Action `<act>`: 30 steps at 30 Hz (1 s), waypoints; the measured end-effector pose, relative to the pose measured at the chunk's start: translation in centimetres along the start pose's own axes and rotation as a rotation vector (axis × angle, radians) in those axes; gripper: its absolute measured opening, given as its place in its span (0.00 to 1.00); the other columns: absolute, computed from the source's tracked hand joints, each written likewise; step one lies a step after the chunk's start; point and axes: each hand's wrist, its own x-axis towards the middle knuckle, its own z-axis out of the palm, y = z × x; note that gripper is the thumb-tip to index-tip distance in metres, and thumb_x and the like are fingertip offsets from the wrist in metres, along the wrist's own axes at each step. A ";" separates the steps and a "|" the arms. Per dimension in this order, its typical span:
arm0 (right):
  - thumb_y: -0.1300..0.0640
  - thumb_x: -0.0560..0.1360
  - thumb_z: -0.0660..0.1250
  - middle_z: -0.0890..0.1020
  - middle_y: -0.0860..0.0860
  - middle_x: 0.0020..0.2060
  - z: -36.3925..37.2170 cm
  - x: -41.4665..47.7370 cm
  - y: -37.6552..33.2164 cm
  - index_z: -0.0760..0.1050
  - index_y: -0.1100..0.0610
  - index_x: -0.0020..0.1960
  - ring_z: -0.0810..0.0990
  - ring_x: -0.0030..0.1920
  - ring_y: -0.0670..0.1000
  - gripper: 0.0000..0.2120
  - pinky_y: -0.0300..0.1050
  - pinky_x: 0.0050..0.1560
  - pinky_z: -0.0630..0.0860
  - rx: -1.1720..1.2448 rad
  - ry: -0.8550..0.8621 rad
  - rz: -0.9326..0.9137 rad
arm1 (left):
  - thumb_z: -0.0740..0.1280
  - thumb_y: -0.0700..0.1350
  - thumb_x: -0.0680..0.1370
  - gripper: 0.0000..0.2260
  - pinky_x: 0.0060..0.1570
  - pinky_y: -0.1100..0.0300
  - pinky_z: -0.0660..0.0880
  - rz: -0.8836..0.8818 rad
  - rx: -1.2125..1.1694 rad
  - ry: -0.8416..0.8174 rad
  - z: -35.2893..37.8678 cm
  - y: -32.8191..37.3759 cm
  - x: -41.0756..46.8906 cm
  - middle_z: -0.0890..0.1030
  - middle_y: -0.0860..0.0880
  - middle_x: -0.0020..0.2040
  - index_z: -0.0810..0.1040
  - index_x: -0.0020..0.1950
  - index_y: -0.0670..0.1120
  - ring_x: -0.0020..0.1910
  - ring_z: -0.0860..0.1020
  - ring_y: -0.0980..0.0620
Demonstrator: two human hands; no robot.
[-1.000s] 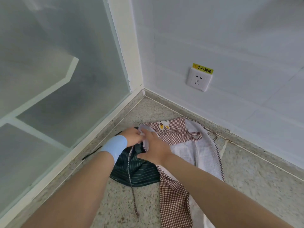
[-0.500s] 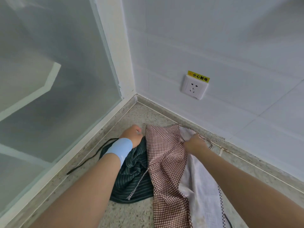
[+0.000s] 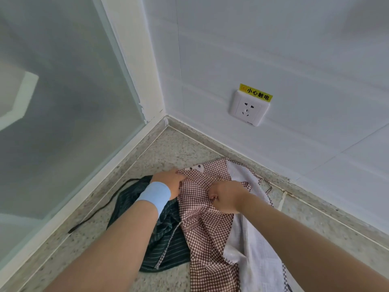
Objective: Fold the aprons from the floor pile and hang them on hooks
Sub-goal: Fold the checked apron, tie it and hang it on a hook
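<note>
A brown-and-white checked apron [image 3: 207, 230] with a pale lining lies crumpled on the floor in the room's corner. It partly covers a dark green striped apron [image 3: 166, 247] to its left. My left hand [image 3: 170, 180], with a light blue wristband, grips the checked apron's upper left edge. My right hand [image 3: 225, 198] is curled and pinches the checked fabric near its middle. No hooks are in view.
A speckled stone floor [image 3: 117, 209] meets a frosted glass partition [image 3: 63, 123] on the left and a white wall on the right. A wall socket [image 3: 249, 108] with a yellow warning label sits low on the wall. A black strap [image 3: 99, 211] trails left from the green apron.
My right hand moved left along the checked apron toward my left hand, bunching the fabric. My left hand shifted onto the checked apron's edge. The view tilted up slightly.
</note>
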 end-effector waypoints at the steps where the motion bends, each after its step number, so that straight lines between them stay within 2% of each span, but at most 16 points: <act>1: 0.50 0.70 0.61 0.79 0.45 0.57 -0.3 -0.1 0.4 0.79 0.46 0.60 0.78 0.57 0.51 0.19 0.50 0.56 0.78 0.005 -0.034 0.010 | 0.61 0.52 0.82 0.26 0.64 0.52 0.73 -0.042 -0.018 -0.019 0.1 -0.7 -0.1 0.60 0.48 0.78 0.57 0.79 0.60 0.69 0.71 0.44; 4: 0.55 0.71 0.65 0.80 0.45 0.54 -1.7 -0.1 1.1 0.80 0.46 0.57 0.78 0.55 0.49 0.15 0.44 0.54 0.78 0.076 -0.133 0.044 | 0.56 0.52 0.82 0.24 0.64 0.52 0.72 -0.097 -0.048 -0.082 0.3 -1.9 -0.2 0.57 0.50 0.80 0.56 0.79 0.61 0.71 0.69 0.44; 6: 0.59 0.74 0.65 0.81 0.46 0.50 -3.0 0.6 1.2 0.82 0.49 0.54 0.78 0.51 0.47 0.12 0.41 0.50 0.76 0.204 -0.145 0.093 | 0.51 0.53 0.83 0.21 0.65 0.51 0.69 -0.151 -0.100 -0.003 0.2 -1.5 0.0 0.62 0.50 0.78 0.64 0.77 0.58 0.69 0.71 0.45; 8: 0.60 0.77 0.63 0.81 0.51 0.42 -4.4 1.7 1.3 0.82 0.57 0.54 0.77 0.39 0.48 0.10 0.40 0.40 0.74 0.560 -0.024 0.199 | 0.52 0.55 0.83 0.20 0.63 0.51 0.72 -0.187 -0.248 0.160 0.1 -0.9 0.6 0.69 0.49 0.73 0.69 0.74 0.54 0.64 0.75 0.47; 10: 0.62 0.79 0.61 0.79 0.55 0.32 -6.1 3.1 1.6 0.79 0.66 0.56 0.74 0.26 0.50 0.11 0.39 0.26 0.70 1.015 0.239 0.364 | 0.59 0.57 0.81 0.23 0.64 0.48 0.72 -0.182 -0.381 0.178 0.0 -0.5 1.3 0.70 0.48 0.72 0.64 0.75 0.53 0.65 0.75 0.45; 11: 0.63 0.80 0.61 0.79 0.56 0.31 -7.0 3.6 1.7 0.77 0.69 0.58 0.74 0.24 0.51 0.12 0.39 0.24 0.70 1.270 0.339 0.433 | 0.62 0.58 0.80 0.26 0.64 0.47 0.73 -0.181 -0.382 0.126 0.0 -0.5 1.5 0.71 0.48 0.72 0.62 0.76 0.53 0.65 0.75 0.45; 13: 0.60 0.81 0.64 0.82 0.57 0.44 -8.1 4.9 2.0 0.74 0.63 0.64 0.81 0.31 0.52 0.13 0.43 0.30 0.79 1.572 0.427 0.462 | 0.64 0.56 0.78 0.25 0.60 0.48 0.76 -0.226 -0.334 0.020 0.3 -0.7 1.8 0.74 0.46 0.68 0.65 0.74 0.51 0.61 0.77 0.44; 14: 0.57 0.80 0.66 0.81 0.56 0.54 -8.2 5.4 2.3 0.70 0.56 0.67 0.85 0.38 0.53 0.16 0.47 0.36 0.82 1.497 0.410 0.451 | 0.64 0.55 0.78 0.24 0.58 0.49 0.77 -0.266 -0.343 -0.004 0.6 -0.9 2.1 0.76 0.44 0.66 0.67 0.72 0.49 0.58 0.78 0.44; 15: 0.55 0.79 0.67 0.77 0.55 0.64 -7.8 5.8 2.5 0.65 0.55 0.74 0.85 0.48 0.55 0.26 0.50 0.45 0.83 1.251 0.369 0.453 | 0.65 0.53 0.78 0.23 0.56 0.51 0.77 -0.305 -0.389 -0.017 0.7 -1.0 2.2 0.76 0.44 0.64 0.67 0.71 0.46 0.57 0.78 0.44; 16: 0.54 0.78 0.66 0.73 0.56 0.70 -7.1 5.8 2.6 0.63 0.56 0.76 0.82 0.58 0.57 0.29 0.54 0.55 0.81 0.970 0.345 0.449 | 0.65 0.50 0.78 0.24 0.55 0.53 0.76 -0.333 -0.462 -0.020 0.8 -1.2 2.2 0.76 0.43 0.64 0.66 0.72 0.45 0.57 0.78 0.44; 18: 0.56 0.78 0.63 0.67 0.57 0.74 -5.3 4.9 2.2 0.61 0.56 0.77 0.73 0.68 0.59 0.29 0.53 0.66 0.73 0.683 0.412 0.466 | 0.66 0.46 0.78 0.29 0.60 0.52 0.74 -0.342 -0.612 0.009 1.1 -1.6 2.3 0.74 0.43 0.68 0.60 0.78 0.46 0.62 0.76 0.43; 20: 0.61 0.77 0.61 0.69 0.55 0.70 -3.1 3.5 1.5 0.67 0.54 0.73 0.72 0.67 0.58 0.24 0.50 0.64 0.73 0.571 0.505 0.407 | 0.64 0.43 0.79 0.29 0.65 0.50 0.73 -0.336 -0.753 0.116 1.3 -1.9 2.3 0.73 0.43 0.70 0.59 0.79 0.50 0.65 0.75 0.43; 23: 0.59 0.78 0.60 0.73 0.50 0.67 0.5 2.3 0.6 0.73 0.50 0.69 0.74 0.65 0.54 0.20 0.51 0.66 0.73 0.373 0.528 0.204 | 0.63 0.40 0.80 0.24 0.62 0.53 0.74 -0.375 -0.954 0.366 0.8 -2.0 2.4 0.77 0.44 0.67 0.66 0.76 0.50 0.61 0.77 0.44; 25: 0.53 0.80 0.58 0.69 0.49 0.73 2.3 2.1 0.4 0.66 0.47 0.75 0.69 0.72 0.54 0.23 0.53 0.73 0.65 0.283 0.357 0.162 | 0.63 0.38 0.80 0.25 0.62 0.52 0.74 -0.439 -1.075 0.489 0.0 -1.9 2.4 0.76 0.45 0.67 0.66 0.76 0.51 0.62 0.77 0.44; 27: 0.47 0.82 0.56 0.58 0.50 0.79 3.6 2.0 0.5 0.56 0.46 0.80 0.57 0.78 0.55 0.27 0.56 0.78 0.53 0.134 0.208 0.182 | 0.63 0.35 0.80 0.28 0.66 0.49 0.72 -0.482 -1.031 0.551 -0.4 -1.7 2.0 0.70 0.46 0.73 0.63 0.77 0.52 0.67 0.73 0.44; 30: 0.49 0.81 0.56 0.54 0.52 0.80 4.5 0.7 0.2 0.52 0.48 0.80 0.50 0.80 0.56 0.29 0.59 0.79 0.47 0.107 0.302 0.212 | 0.60 0.36 0.80 0.24 0.60 0.50 0.76 -0.402 -0.824 0.653 0.2 -0.1 0.3 0.66 0.48 0.73 0.66 0.75 0.52 0.64 0.75 0.45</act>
